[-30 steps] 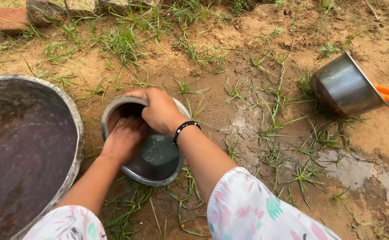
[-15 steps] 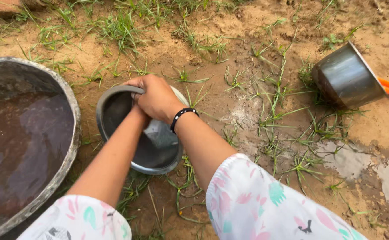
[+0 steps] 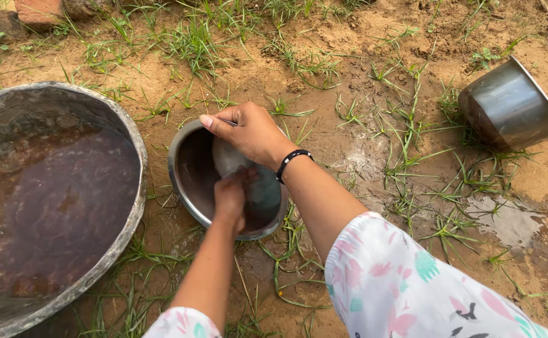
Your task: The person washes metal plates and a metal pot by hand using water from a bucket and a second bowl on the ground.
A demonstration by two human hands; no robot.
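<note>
Steel pot (image 3: 189, 166) sits at centre frame on wet soil, right hand (image 3: 252, 131) curled over its far rim, left hand (image 3: 231, 195) pressed inside, fingers bent, beside water-filled basin (image 3: 137, 156) at left.

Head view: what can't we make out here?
- Left hand: blurred inside the pot; whether its fingers hold anything cannot be told.
- Pot bottom: hidden by both hands.
- Right hand fingers: curl over the rim, tips hidden.
- Basin: cut by the left and bottom edges; murky water hides its bottom.
- Second pot: lies tipped, inside faces away; orange thing behind it cut by the right edge.
</note>
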